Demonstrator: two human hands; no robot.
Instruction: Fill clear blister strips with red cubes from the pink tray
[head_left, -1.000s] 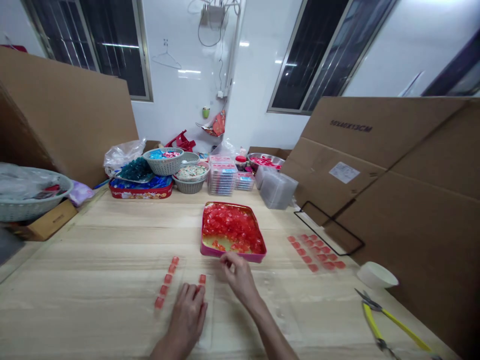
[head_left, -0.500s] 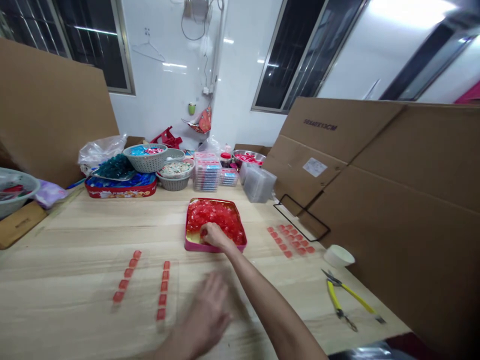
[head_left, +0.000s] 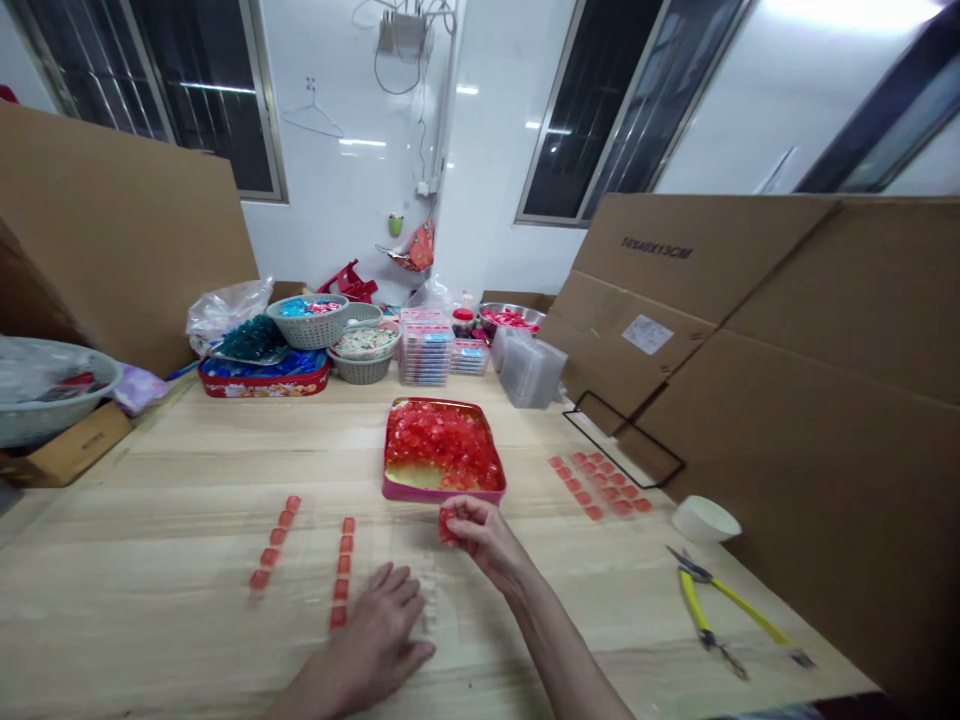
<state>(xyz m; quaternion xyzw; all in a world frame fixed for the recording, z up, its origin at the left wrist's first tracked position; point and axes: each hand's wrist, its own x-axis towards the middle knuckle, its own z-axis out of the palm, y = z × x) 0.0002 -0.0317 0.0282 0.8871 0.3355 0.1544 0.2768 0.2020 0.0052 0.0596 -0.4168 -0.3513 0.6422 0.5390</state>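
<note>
Holds a small, glossy red piece [head_left: 446, 527] pinched just before the pink tin [head_left: 417, 493], near a clear strip [head_left: 429, 606] lying flat.

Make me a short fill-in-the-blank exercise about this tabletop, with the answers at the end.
The right hand pinches something ____ in front of the pink tray.
The left hand has its palm facing ____.
The row of squares nearest the left hand shows ____ squares.
The pliers on the tabletop have ____ handles.

Missing words: red; down; five; yellow.
</note>
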